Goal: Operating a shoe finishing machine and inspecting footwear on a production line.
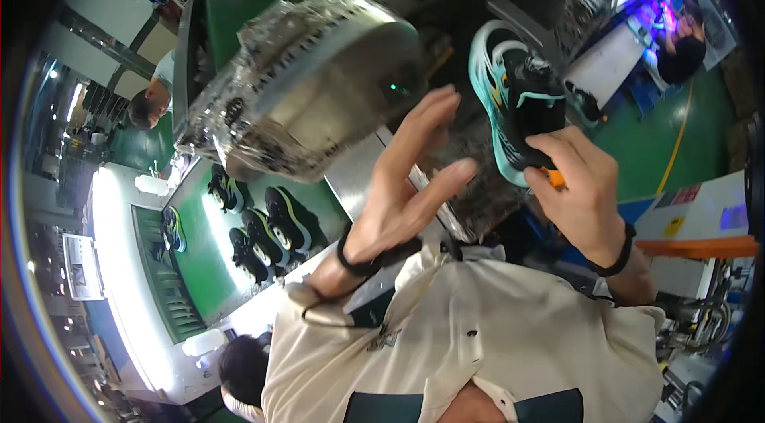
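Observation:
A black sneaker [542, 108] with a pale turquoise and white sole is held up in front of me, its sole edge turned to the left. My right hand [586, 188] pinches its lower end between thumb and fingers, beside a small orange part [555, 178]. My left hand [410, 176] is held up to the left of the sneaker, thumb and fingers spread, touching nothing that I can see. Just beyond it stands a rounded metal machine housing [343, 76] with a small green light, partly wrapped in crinkled clear plastic film [239, 120].
Several dark sneakers [271, 228] stand on a green conveyor belt [215, 264] at the left, beside a bright light strip [131, 280]. Another dark shoe [586, 104] lies behind the held one. Co-workers sit at the far right [681, 48], far left [151, 100] and lower left [243, 367].

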